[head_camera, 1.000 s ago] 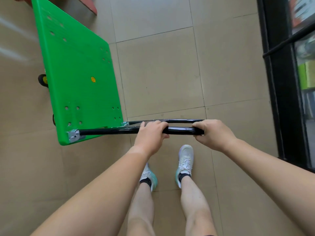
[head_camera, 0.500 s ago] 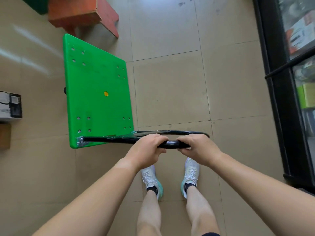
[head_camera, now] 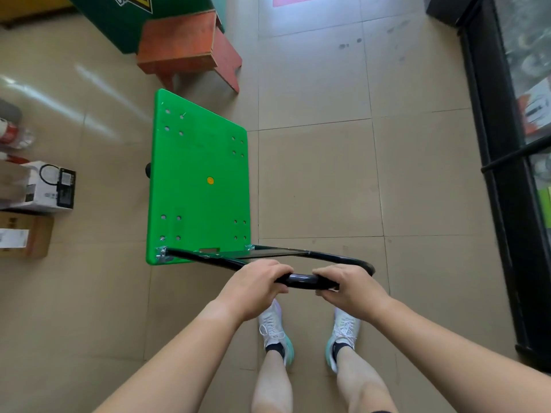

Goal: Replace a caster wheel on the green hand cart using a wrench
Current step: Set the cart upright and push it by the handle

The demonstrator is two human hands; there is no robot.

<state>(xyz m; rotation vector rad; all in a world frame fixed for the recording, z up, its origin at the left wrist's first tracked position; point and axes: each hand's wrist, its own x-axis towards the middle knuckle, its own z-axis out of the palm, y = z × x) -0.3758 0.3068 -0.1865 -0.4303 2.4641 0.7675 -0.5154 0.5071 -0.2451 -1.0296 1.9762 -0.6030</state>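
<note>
The flat green plastic cart deck (head_camera: 199, 180) covers its own wheels; only a sliver of one black caster (head_camera: 148, 169) peeks out at its left edge; the black tubular handle (head_camera: 299, 280) disappears inside the left hand (head_camera: 253, 289) and right hand (head_camera: 348, 290), whose fingertips curl out of sight beneath it; the dark green box (head_camera: 104, 19) and its logo are cropped at the top; goods behind the black-framed glass cabinet (head_camera: 489, 114) are a blur; the brown cardboard carton (head_camera: 40, 234) runs off the left edge.

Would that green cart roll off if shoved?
Likely: a black wheel shows beside the green cart and the tiled floor looks smooth. Its deck carries nothing, so probably light. Left hand and right hand grip its handle.
</note>
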